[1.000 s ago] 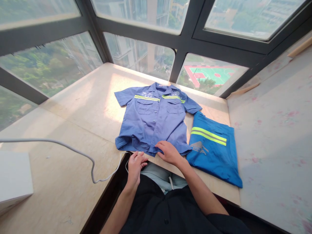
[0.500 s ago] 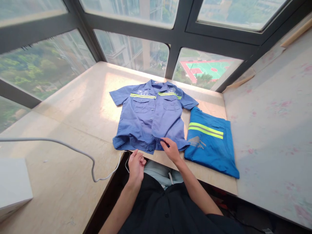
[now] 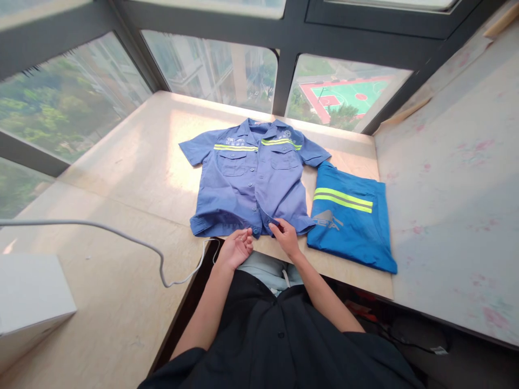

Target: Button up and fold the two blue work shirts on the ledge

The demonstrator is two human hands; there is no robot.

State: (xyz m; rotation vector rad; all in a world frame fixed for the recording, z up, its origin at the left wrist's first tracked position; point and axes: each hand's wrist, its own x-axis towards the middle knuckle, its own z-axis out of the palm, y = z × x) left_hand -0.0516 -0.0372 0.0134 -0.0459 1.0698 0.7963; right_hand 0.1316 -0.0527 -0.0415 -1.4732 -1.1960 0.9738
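Shirt [image 3: 270, 181] in right hand [image 3: 285, 237], pinch closed; left hand [image 3: 236, 250], half-curled, now at the hem [image 3: 226, 229] (grip unclear)

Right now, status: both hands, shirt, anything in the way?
Right hand pinching shirt at lower front; left hand by its hem. Shirt spread, lower front open. Folded blue garment close at right.
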